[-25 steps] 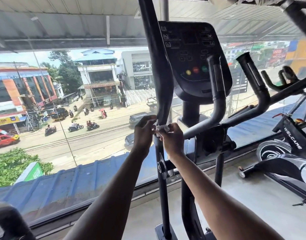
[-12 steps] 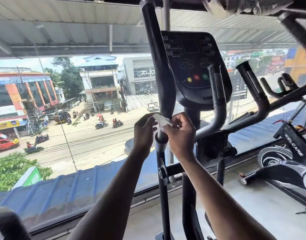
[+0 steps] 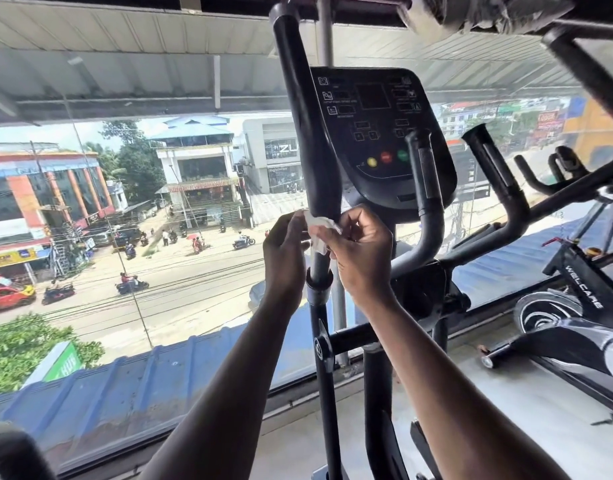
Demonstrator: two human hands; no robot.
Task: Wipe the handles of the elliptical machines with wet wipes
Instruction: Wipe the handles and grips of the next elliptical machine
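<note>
A tall black foam-covered handle (image 3: 306, 126) of the elliptical machine rises in front of me, left of the console (image 3: 377, 133). A white wet wipe (image 3: 319, 232) lies against the pole at the lower end of the foam grip. My left hand (image 3: 284, 258) pinches the wipe's left side and my right hand (image 3: 362, 254) pinches its right side, one on each side of the pole. Two shorter fixed handles, the inner one (image 3: 424, 188) and the outer one (image 3: 495, 181), stand to the right of the console.
A glass window (image 3: 125, 237) runs across the front, with a street below. An exercise bike (image 3: 568, 306) stands at the right on the concrete floor (image 3: 505, 393). Another black handle (image 3: 7, 452) shows at the bottom left corner.
Both hands have slid the wipe up the pole, from the joint below the foam grip to the grip's lower end. The view has tilted upward.
</note>
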